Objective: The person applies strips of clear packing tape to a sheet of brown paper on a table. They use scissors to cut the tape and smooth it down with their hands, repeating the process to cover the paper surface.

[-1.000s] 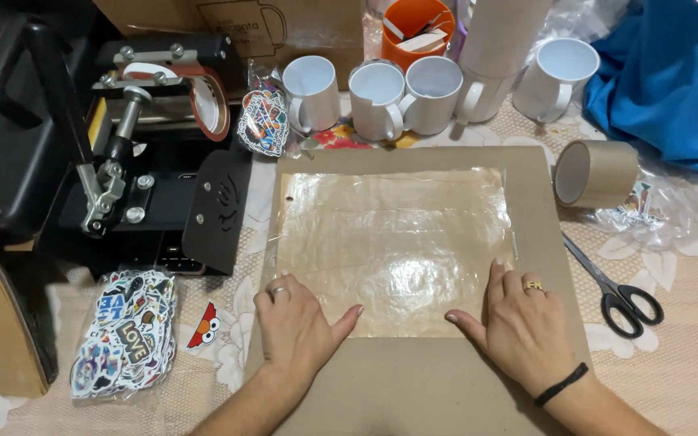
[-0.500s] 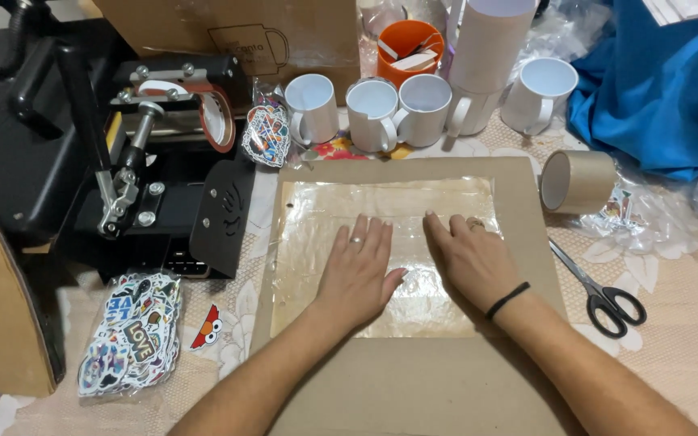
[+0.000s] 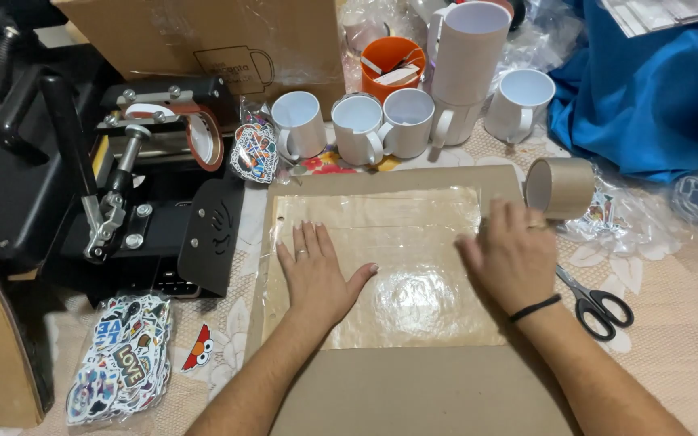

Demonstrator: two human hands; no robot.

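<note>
On the brown cardboard sheet [image 3: 414, 387], left hand [image 3: 317, 274] and right hand [image 3: 510, 254] press flat, open, gripping nothing, on the clear glossy plastic film [image 3: 414, 295]; a clear bag of colourful stickers [image 3: 119, 359] lies near left.

We take the black mug press [image 3: 135, 194] at the left as our landmark. Just right of it, along the far edge, we note a row of white mugs [image 3: 381, 123] with an orange cup [image 3: 392, 61] behind them — and a tall white cylinder [image 3: 466, 56] further right. A blue cloth [image 3: 648, 105] lies well to the right. Below the press we record a bag of stickers [image 3: 119, 359], a red sticker [image 3: 197, 349] just beside it. Scissors [image 3: 595, 305] and a brown tape roll [image 3: 561, 187] sit far right of the press — near each other.
</note>
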